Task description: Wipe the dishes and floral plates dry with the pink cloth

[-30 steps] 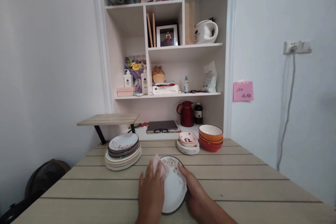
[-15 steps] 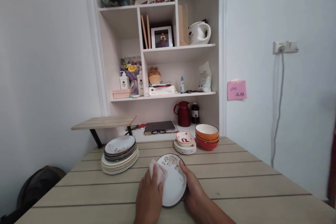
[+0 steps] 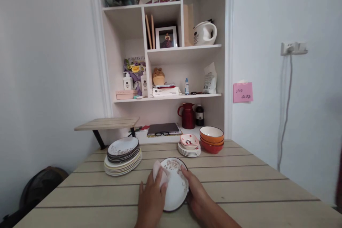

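A white plate (image 3: 175,194) with a dark rim and brown flower pattern is tilted toward me above the near part of the table. My right hand (image 3: 199,194) grips its right edge, thumb on the face and the other fingers hidden behind. My left hand (image 3: 152,196) is closed on a pale pink cloth (image 3: 159,174) and presses it against the plate's left side. What the underside of the plate touches is hidden.
Stacked plates (image 3: 123,156) stand on the slatted table (image 3: 240,192) at the left. Small dishes (image 3: 189,146) and orange and red bowls (image 3: 212,139) sit at the back right. Behind are a raised board (image 3: 107,123), a laptop (image 3: 163,128) and a red jug (image 3: 187,115).
My left hand and the cloth have shifted slightly on the plate's left side. The plate stays in my right hand. The whole view has moved a little.
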Demonstrator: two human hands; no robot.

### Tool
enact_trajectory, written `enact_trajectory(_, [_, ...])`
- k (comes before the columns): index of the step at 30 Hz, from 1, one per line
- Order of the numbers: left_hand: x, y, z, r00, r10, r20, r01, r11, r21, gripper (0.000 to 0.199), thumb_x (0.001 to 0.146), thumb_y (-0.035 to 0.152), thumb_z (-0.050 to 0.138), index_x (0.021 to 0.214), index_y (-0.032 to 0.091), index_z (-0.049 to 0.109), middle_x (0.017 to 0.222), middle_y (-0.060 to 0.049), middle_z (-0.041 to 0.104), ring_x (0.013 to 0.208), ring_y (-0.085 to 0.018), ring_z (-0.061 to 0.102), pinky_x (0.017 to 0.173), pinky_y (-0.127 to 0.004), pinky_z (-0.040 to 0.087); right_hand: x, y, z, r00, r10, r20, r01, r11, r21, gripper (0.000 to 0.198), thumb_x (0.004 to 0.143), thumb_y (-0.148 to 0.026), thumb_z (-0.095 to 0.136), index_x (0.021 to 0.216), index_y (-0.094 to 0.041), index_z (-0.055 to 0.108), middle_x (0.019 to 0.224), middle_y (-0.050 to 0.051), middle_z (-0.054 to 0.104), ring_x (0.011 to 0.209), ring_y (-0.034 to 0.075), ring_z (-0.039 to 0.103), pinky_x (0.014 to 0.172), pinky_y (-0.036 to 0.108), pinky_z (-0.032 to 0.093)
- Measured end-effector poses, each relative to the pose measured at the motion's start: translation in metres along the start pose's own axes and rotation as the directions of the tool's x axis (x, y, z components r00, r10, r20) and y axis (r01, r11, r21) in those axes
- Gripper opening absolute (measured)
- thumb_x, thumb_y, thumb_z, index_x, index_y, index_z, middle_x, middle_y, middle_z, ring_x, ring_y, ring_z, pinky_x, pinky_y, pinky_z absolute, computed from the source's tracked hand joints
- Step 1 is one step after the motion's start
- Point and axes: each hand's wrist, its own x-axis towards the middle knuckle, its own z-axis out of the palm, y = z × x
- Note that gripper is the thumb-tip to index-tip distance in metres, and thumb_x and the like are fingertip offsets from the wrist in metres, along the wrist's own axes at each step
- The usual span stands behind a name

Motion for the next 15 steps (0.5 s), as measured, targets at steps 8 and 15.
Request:
enact_trajectory(8, [-0.003,0.005,-0.002,0.998,-0.053,-0.013,0.054,0.998,0.030,0.055,0.097,0.031,0.034,0.151,0.031,0.022,0.154,-0.006,0.033,0.138,-0.024,0.034,0.112,-0.048,0.024,0.004,0.000,0.000,0.997,0.037,-0.068,-0.034,0.999,0.041,0.039,0.076,-0.049,0.066,0.100,-0.017,0.064,0.082,0.008,0.078,0.074,0.024,0.072,0.069,0.034,0.053])
enact_trajectory(15, [-0.001,0.001,0.009,0.992,0.114,-0.046,-0.112,0.992,0.055,0.060,0.093,0.026,0.040,0.151,0.026,0.024,0.146,-0.010,0.046,0.128,-0.024,0.045,0.108,-0.034,0.029,0.005,-0.007,0.000,0.996,0.054,-0.070,-0.041,0.982,0.185,0.041,0.077,-0.046,0.066,0.104,-0.015,0.065,0.085,0.010,0.078,0.083,0.027,0.073,0.075,0.036,0.054])
